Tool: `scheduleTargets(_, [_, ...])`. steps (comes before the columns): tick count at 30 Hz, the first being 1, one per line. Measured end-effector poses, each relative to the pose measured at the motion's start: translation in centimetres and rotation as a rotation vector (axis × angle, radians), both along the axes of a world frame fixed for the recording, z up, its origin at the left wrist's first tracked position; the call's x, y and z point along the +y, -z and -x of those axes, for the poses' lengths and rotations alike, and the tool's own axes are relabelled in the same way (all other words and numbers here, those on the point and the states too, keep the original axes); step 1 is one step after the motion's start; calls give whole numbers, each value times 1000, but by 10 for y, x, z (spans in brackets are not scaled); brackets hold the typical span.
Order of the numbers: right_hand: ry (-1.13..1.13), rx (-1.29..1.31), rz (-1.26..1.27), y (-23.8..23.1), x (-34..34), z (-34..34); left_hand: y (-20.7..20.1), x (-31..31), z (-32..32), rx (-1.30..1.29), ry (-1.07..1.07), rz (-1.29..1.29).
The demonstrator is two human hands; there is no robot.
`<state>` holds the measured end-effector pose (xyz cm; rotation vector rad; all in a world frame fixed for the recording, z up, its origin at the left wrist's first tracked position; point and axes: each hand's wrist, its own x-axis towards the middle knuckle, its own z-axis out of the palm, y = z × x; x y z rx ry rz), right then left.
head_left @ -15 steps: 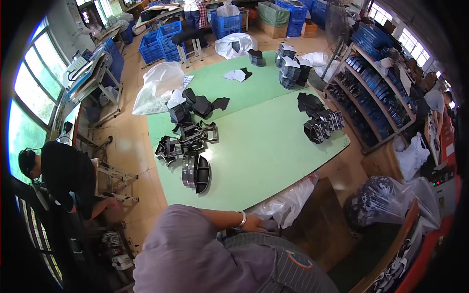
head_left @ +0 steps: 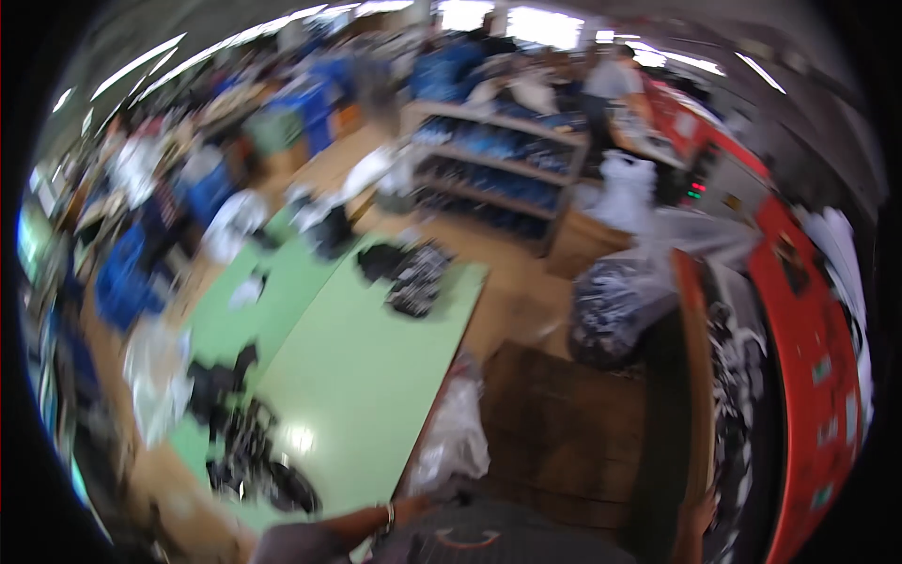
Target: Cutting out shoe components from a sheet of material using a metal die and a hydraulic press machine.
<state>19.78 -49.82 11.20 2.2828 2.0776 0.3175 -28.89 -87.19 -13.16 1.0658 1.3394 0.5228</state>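
My left hand, with a bracelet at the wrist, is at the front of my grey apron, near the table's front edge. Its fingers are smeared by motion, and a dark patch beside them cannot be made out. At the lower right, my right hand is by the end of a long wooden rail; blur hides its fingers and whether it touches the wood. On the green table lie black moulded parts at the near left. Another cluster of black pieces sits near the far right corner.
A white plastic bag hangs at the table's edge beside a brown board. Beyond stand a full clear bag and a shelf rack. A red machine runs along the right. Another person stands at the back.
My view has swung right and up, blurring the picture. The red machine and wooden rail now show more fully, and my right hand has come into view. My left hand stays at the apron.
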Motion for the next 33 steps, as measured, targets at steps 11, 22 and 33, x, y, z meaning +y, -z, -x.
scheduleTargets(11, [152,247,30,-52,6,25,22,156,53,86,382,-514])
scheduleTargets(22, [41,233,87,-35,92,-38,-163,417,-117,256,905,-451])
scheduleTargets(33, [-313,652,-163,-181,157,-244,-298,543,-364,242,538,-828])
